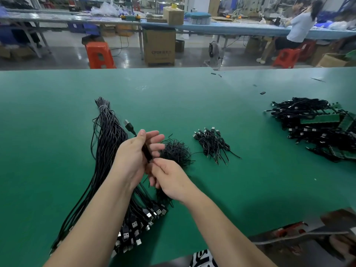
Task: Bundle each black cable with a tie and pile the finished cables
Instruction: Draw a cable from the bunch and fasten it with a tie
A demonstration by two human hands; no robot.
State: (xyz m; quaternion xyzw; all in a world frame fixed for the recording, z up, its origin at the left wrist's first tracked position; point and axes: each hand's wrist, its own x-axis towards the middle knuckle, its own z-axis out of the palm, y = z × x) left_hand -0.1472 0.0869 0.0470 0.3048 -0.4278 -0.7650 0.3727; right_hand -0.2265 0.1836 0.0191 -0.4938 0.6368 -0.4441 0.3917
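**Folded cable upright in your left hand, tie work at its lower end**

Closest to you, the loose cables (pixel 107 170) lie in a long sheaf on the green table (pixel 250 189), running from the plugs at your left forearm away to a banded tip farther out. Just above them, your left hand (pixel 133 157) is curled around one folded cable (pixel 146 151). Its long axis runs up and away from you, with the plug (pixel 129 126) sticking out past your thumb. Your right hand (pixel 171 180) sits directly below and touching, fingers curled at the cable's lower end; whether a tie is already pinched there I cannot tell, since the fingers hide it.

So the coming wrap likely turns on that lower end: it points down toward your right hand, which is the nearer one to it.

Just beyond your fingers lies the heap of ties (pixel 176 153). Farther right sits the small pile of finished cables (pixel 212 145), well apart from your hands. A larger dark heap (pixel 312 128) lies at the far right.
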